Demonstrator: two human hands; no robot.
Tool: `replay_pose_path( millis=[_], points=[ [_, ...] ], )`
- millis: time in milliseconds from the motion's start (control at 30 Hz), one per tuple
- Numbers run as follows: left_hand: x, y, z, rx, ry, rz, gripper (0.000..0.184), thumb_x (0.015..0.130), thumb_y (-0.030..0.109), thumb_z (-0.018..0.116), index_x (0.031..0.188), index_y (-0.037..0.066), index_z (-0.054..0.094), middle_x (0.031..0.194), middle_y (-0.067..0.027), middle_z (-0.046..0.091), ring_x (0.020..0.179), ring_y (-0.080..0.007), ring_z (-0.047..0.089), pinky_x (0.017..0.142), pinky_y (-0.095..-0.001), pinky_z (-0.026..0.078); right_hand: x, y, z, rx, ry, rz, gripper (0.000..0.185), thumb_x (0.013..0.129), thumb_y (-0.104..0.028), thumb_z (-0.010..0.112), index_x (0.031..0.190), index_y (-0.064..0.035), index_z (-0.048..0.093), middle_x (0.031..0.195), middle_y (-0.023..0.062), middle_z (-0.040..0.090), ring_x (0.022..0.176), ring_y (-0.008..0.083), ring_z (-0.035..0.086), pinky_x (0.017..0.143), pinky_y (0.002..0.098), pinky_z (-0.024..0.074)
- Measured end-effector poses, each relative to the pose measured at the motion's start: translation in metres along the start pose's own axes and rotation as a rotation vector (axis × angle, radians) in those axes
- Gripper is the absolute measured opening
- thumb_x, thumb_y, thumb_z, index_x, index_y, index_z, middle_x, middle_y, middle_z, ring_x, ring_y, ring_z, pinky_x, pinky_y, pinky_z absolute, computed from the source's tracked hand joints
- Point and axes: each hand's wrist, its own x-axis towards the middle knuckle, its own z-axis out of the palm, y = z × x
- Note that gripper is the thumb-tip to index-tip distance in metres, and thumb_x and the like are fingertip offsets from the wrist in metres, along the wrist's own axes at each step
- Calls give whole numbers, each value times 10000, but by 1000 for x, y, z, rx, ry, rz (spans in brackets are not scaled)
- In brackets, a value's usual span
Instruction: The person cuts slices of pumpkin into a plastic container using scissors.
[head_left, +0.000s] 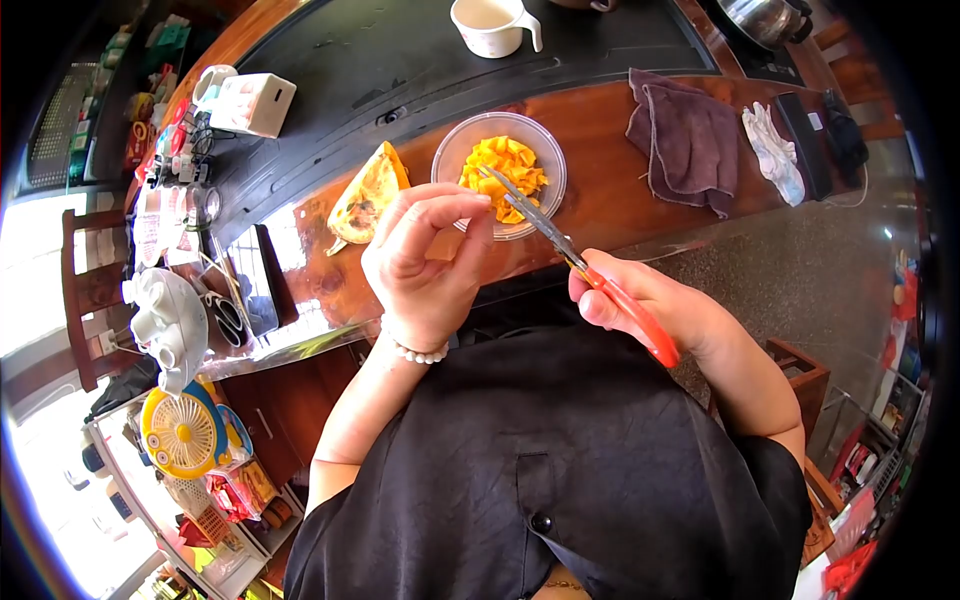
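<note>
My right hand is closed around the red handles of a pair of scissors. Their blades are slightly apart and point up and left, over the near side of a clear round plastic bowl. Orange-yellow cut pieces are heaped inside that bowl. My left hand, with a white bead bracelet at its wrist, is raised left of the blade tips. Its thumb and forefinger are pinched together; whatever they hold, if anything, is too small to make out. Behind it lies an orange-yellow wedge with a mottled face.
A white cup stands on the black tabletop panel at the back. Right of the bowl, a brown cloth hangs near the table edge, beside white gloves. A white box and a tablet sit at left.
</note>
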Motion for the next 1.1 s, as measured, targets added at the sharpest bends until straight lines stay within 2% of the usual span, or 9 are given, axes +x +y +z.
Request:
replay_pose_path(
  millis=[200, 433, 533, 633, 700, 833, 933, 1000, 1100],
  points=[
    [4, 7, -1, 176, -27, 162, 205, 697, -43, 783, 842, 73, 695, 875, -84, 689, 786, -190, 688, 686, -268, 544, 5, 1, 4, -15, 23, -11, 623, 901, -646, 545, 883, -28, 467, 785, 56, 485, 751, 142, 460, 680, 312, 420],
    [6, 7, 0, 181, -14, 152, 201, 697, -53, 767, 838, 67, 690, 873, -84, 687, 788, -190, 687, 684, -269, 543, 8, 4, 9, -125, 165, -26, 632, 902, -623, 562, 729, -21, 480, 668, 85, 458, 637, 180, 441, 600, 351, 396],
    [4, 3, 1, 147, -33, 98, 193, 701, -56, 758, 838, 62, 688, 868, -86, 687, 789, -193, 685, 695, -270, 543, 9, 8, 6, -184, 143, 26, 631, 912, -609, 557, 693, -24, 474, 637, 82, 455, 606, 184, 427, 577, 356, 385],
    [1, 0, 2, 88, -7, 39, 186, 706, -56, 756, 837, 57, 686, 865, -85, 688, 791, -190, 683, 712, -270, 541, 9, 15, 6, -177, 156, -14, 609, 919, -606, 548, 756, -21, 491, 673, 86, 491, 629, 191, 454, 600, 357, 403],
    [0, -1, -1, 53, -66, -16, 188, 755, -124, 716, 882, -3, 649, 981, -92, 647, 897, -125, 645, 811, -250, 561, 8, 16, 6, -148, 145, -36, 608, 917, -614, 544, 798, -20, 495, 701, 90, 505, 654, 199, 475, 624, 358, 416],
    [-1, 0, -1, 43, -56, -17, 181, 762, -123, 713, 879, -3, 646, 984, -91, 644, 905, -123, 641, 813, -251, 561, 7, 12, 5, -145, 62, -37, 618, 914, -634, 529, 902, -16, 493, 781, 105, 530, 736, 221, 526, 700, 365, 445],
    [-1, 1, 1, 35, -58, -14, 180, 763, -124, 713, 876, -3, 644, 976, -94, 644, 894, -124, 641, 805, -250, 562, 6, 9, 6, -144, 63, -38, 618, 913, -639, 522, 896, -22, 496, 794, 113, 528, 763, 230, 533, 715, 368, 445],
    [0, 1, 3, 75, 6, 16, 173, 714, -42, 761, 835, 57, 686, 868, -83, 691, 797, -183, 687, 722, -266, 540, 7, 8, 7, -157, 80, -43, 620, 912, -637, 527, 887, -18, 498, 780, 115, 528, 751, 228, 534, 705, 368, 444],
    [0, 2, 2, 80, 9, 18, 169, 714, -36, 762, 833, 59, 687, 868, -83, 691, 797, -183, 689, 718, -266, 541, 7, 6, 7, -176, 111, -36, 625, 904, -632, 548, 850, -10, 514, 740, 115, 527, 712, 221, 531, 674, 366, 442]
  ],
)
